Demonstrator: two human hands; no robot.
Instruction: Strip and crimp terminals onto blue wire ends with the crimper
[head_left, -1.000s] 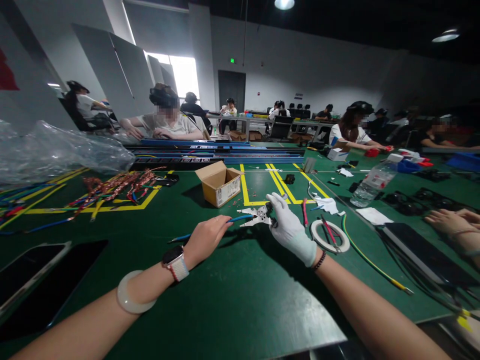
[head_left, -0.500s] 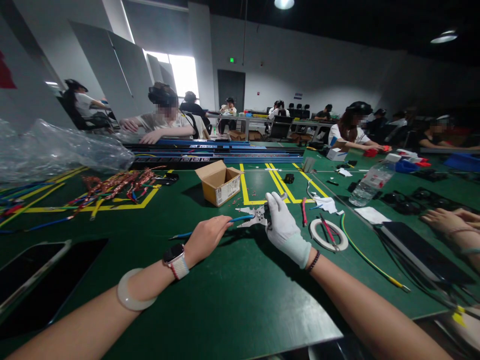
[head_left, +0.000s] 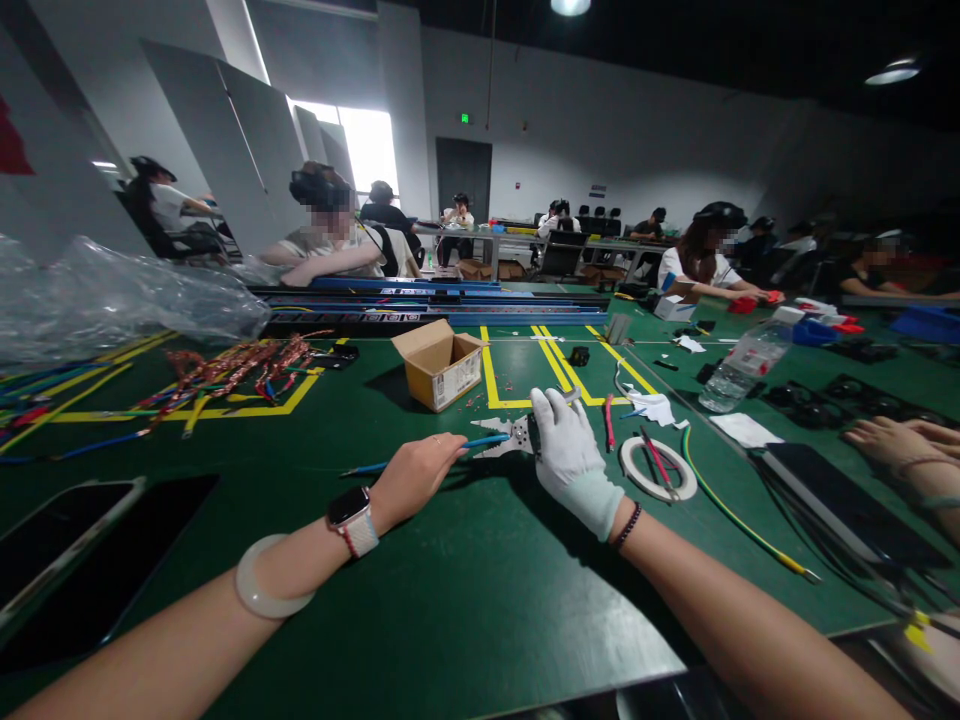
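Note:
My left hand [head_left: 422, 474] is bare and closed around a blue wire [head_left: 373, 467], whose one end sticks out to the left. Its other end runs between the jaws of the wire strippers [head_left: 513, 437]. A white glove covers my right hand [head_left: 568, 450], which grips the strippers by their handles. The jaws look spread, and I cannot tell how deep the wire sits in them. Just right of the glove lie a short red wire [head_left: 609, 424] and a white tape ring [head_left: 631, 478] with a red-and-dark tool or wire across it.
An opened cardboard box [head_left: 438, 375] stands beyond my hands. Bundled copper-ended wires [head_left: 232, 378] lie left, near plastic wrap [head_left: 142, 300]. To the right are a yellow-green wire [head_left: 739, 522], a water bottle [head_left: 748, 362], a black device [head_left: 847, 500] and another person's hands [head_left: 892, 446].
My hands and the strippers stay nearly in place, with the wire still between the jaws. The person across the table has drawn their hands lower behind the blue rails.

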